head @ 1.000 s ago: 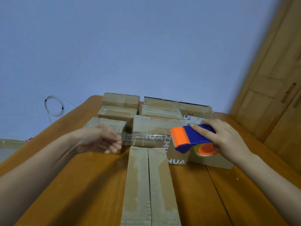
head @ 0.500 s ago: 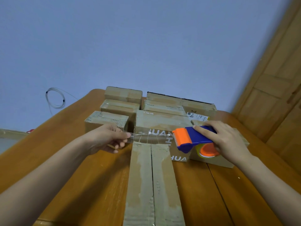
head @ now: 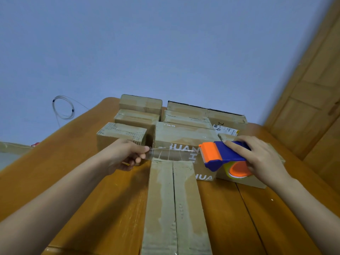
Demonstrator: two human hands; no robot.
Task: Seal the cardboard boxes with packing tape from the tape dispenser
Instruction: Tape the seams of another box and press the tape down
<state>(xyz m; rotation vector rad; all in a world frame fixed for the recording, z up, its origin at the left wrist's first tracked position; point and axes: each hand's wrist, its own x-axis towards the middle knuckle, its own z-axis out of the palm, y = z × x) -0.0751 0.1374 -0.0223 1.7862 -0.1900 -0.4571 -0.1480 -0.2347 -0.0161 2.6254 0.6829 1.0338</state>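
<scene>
Blue and orange plastic tape dispenser (head: pixel 223 156) hangs above the tabletop, just right of the long brown cardboard box (head: pixel 175 205) lying front centre; the roll's orange core shows, its far side is hidden by the right hand (head: pixel 261 159). Right fingers (head: pixel 236 147) curl over the blue body, gripping it. A clear strip of packing tape (head: pixel 169 153) stretches left from the serrated orange head across the box's far end; its edges are hard to make out against printed letters behind. Left hand (head: pixel 125 155) pinches the tape's free end between thumb and fingers. Long box has a centre seam between two flaps, near end cut off by the frame. Behind it, stacked brown cardboard boxes (head: pixel 139 115), some glossy with tape, one with a white label (head: pixel 225 128), text unreadable. Orange-brown wooden tabletop (head: pixel 88 181). Plain blue wall (head: pixel 147 48), coiled thin wire (head: pixel 63 107) on it, wooden panelled door (head: pixel 312 92) at right, partly cropped.
</scene>
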